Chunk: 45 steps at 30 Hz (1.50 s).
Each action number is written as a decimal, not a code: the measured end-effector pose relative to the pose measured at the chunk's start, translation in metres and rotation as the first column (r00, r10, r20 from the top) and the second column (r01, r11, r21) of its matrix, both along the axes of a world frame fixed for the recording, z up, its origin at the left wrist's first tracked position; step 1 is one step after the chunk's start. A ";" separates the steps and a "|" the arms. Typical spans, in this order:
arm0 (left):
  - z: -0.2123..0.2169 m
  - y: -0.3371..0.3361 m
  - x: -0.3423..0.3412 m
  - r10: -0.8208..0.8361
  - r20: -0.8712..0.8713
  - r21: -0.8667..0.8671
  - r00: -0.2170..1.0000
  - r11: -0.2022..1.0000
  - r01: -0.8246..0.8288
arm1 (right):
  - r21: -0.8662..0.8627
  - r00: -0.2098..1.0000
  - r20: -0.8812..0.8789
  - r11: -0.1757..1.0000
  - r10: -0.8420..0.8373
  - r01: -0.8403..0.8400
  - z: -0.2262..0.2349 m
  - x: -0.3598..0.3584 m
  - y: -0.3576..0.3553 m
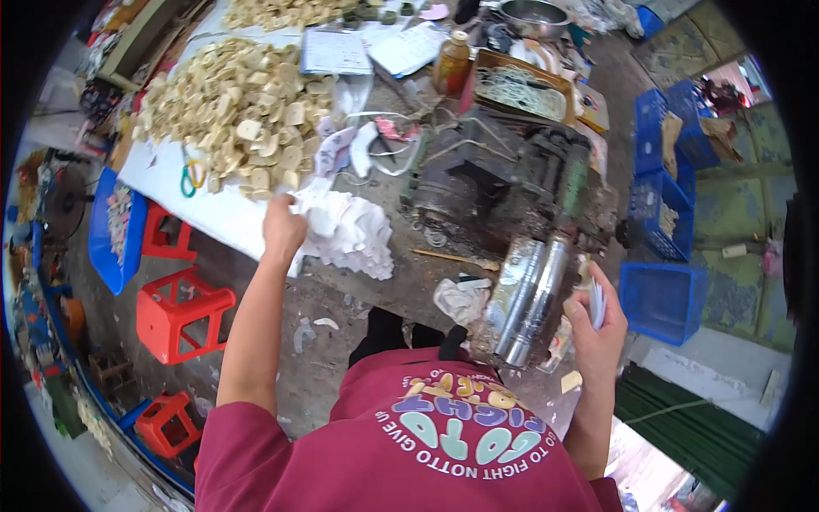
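My left hand is at the left edge of a heap of thin white pieces on the table. Its fingers are curled together, and whatever they pinch is hidden. On the right, my right hand grips a small stack of thin white pieces between thumb and fingers. That hand is beside a dark, greasy machine with two shiny metal rollers. A crumpled white cloth lies left of the rollers, near a thin wooden stick.
A large mound of cream-coloured pieces covers the table's far left, with scissors at its edge. Behind the machine stand a bottle and a box of cord. Red stools are at left, blue crates at right.
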<state>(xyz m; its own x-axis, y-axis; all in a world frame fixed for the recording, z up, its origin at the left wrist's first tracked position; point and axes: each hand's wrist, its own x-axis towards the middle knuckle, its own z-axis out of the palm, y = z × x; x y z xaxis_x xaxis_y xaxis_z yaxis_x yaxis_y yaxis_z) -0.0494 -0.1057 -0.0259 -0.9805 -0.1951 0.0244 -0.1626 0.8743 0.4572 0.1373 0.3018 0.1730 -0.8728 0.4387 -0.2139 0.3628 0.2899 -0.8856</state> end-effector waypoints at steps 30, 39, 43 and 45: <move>0.166 0.236 0.130 -0.656 -0.078 0.946 0.751 0.188 0.263 | -0.375 0.999 -0.047 0.927 0.002 -0.019 0.012 0.016 0.012; 0.112 0.230 0.138 -0.546 -0.339 0.524 0.766 0.566 0.636 | -0.015 0.994 0.067 0.996 0.086 -0.085 -0.041 0.010 0.016; 0.101 0.226 0.137 -0.467 -0.333 0.576 0.819 0.587 0.569 | -0.090 0.997 -0.074 0.996 -0.021 0.014 -0.039 0.005 0.021; 0.098 0.213 0.130 -0.405 -0.296 0.663 0.865 0.565 0.491 | -0.043 0.999 -0.025 0.999 -0.033 0.032 -0.026 0.000 0.021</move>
<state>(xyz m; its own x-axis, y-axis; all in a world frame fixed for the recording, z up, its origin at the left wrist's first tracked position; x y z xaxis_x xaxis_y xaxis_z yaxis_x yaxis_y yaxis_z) 0.0801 0.1077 0.0724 -0.9465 0.2692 0.1778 0.2427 0.2310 0.9422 0.1371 0.3224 0.1468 -0.8637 0.4579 -0.2106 0.3483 0.2403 -0.9061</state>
